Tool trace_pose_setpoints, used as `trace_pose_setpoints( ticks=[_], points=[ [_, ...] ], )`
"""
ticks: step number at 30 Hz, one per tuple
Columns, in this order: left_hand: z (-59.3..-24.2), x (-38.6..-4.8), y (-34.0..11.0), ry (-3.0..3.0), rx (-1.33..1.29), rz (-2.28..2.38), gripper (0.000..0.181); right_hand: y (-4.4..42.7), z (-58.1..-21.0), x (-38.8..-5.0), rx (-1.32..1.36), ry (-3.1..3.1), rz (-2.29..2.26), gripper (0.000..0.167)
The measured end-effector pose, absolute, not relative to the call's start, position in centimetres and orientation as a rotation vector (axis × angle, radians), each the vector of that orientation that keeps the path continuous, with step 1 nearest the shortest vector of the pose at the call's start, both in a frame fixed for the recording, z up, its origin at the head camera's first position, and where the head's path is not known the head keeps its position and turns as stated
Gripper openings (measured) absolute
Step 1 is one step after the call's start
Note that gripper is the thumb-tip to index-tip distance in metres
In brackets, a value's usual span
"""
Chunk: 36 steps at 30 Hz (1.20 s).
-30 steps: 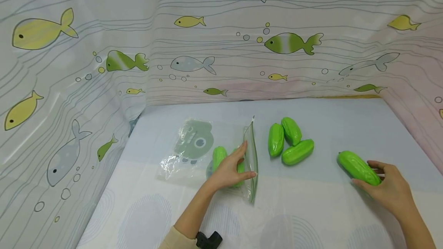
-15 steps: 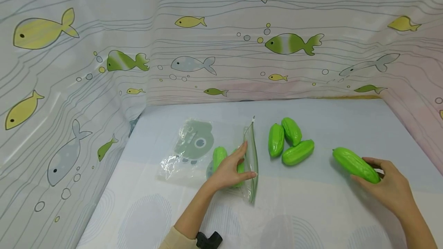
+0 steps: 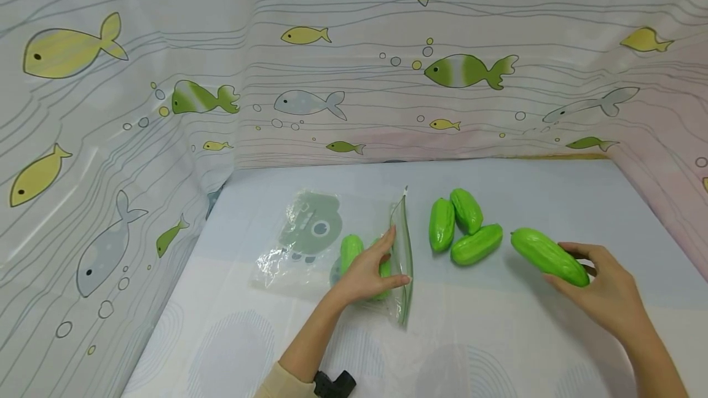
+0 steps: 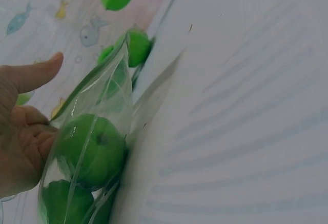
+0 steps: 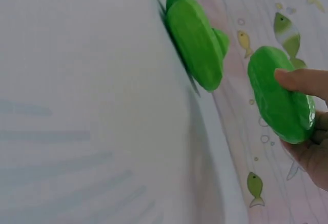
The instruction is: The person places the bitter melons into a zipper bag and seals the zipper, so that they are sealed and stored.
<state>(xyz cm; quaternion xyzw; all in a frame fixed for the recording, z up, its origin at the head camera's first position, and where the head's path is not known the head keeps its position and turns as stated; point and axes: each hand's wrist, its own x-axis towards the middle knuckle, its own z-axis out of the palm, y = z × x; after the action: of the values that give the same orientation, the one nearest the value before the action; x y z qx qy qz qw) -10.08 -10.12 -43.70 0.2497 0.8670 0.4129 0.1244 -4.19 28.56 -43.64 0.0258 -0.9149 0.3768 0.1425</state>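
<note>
My right hand (image 3: 601, 287) grips a bright green toy cucumber (image 3: 549, 257) by its near end, thumb on one side and fingers on the other. In the right wrist view this cucumber (image 5: 281, 95) hangs clear of the table. My left hand (image 3: 365, 268) rests on a clear zip bag (image 3: 310, 284), thumb and fingers spread by its mouth at the right. Inside the bag are a cucumber (image 3: 350, 250) and another partly hidden under the hand. The left wrist view shows the bag's mouth (image 4: 105, 67) gaping beside the thumb.
Between the bag and my right hand lie three loose cucumbers, one upright on the left (image 3: 442, 225), one behind (image 3: 466, 210) and one slanting in front (image 3: 477, 244). A fish-print curtain (image 3: 387, 97) rises behind the pale table (image 3: 470, 318).
My right hand has lifted the cucumber off the table and carried it left toward the three loose ones. My left hand and the bag have stayed still.
</note>
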Motion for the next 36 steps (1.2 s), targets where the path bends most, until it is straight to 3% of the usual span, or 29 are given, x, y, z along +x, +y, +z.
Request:
trace_pose_setpoints(
  ticks=[36],
  points=[
    [-43.8,-10.0,-10.2,2.523,0.733,1.223,0.097,22.7,-43.0,-6.1,0.383,-2.579,1.131,0.061]
  ],
)
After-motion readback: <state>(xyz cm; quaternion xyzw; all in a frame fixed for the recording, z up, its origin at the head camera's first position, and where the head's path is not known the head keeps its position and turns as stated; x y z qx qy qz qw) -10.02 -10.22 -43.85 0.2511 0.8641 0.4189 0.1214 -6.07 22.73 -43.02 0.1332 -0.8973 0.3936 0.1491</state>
